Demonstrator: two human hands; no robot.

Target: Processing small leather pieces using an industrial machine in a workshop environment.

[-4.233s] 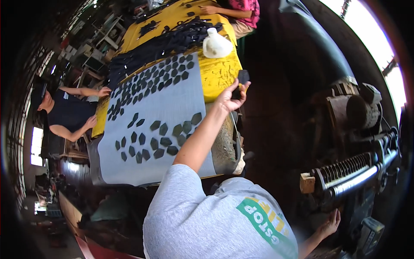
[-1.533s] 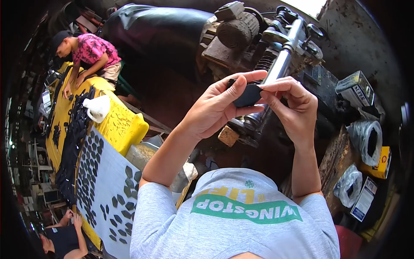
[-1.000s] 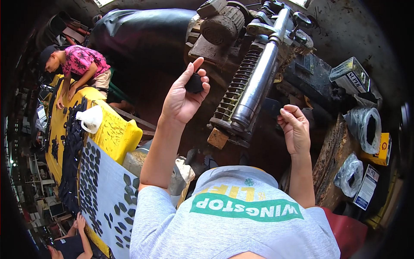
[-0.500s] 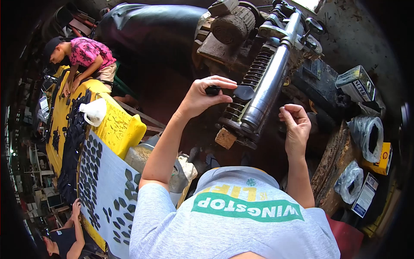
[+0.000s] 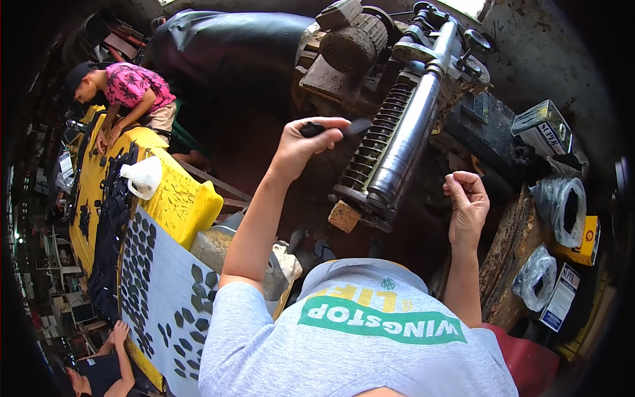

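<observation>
My left hand (image 5: 297,147) is closed, left of the roller machine. A flat dark piece (image 5: 358,126), blurred, sticks out from its thumb and fingertips. A black bundle (image 5: 311,130) is also tucked inside the fingers; its kind does not show. The machine has a long shiny metal roller (image 5: 408,142) beside a row of thin rods (image 5: 377,131). To the right of the roller, my right hand (image 5: 468,205) hangs in the air with fingertips pinched together; whether anything is between them cannot be made out.
A yellow-covered table (image 5: 182,198) on the left bears a grey sheet with several dark cut pieces, black scraps and a white jug (image 5: 143,176). Two people work along it. An electric motor (image 5: 354,43) sits behind the machine. Boxes and plastic-wrapped rolls (image 5: 561,208) lie at right.
My left hand has drawn left, taking the flat dark piece away from the rods beside the roller. My right hand has shifted slightly right and nearer to me, still pinched.
</observation>
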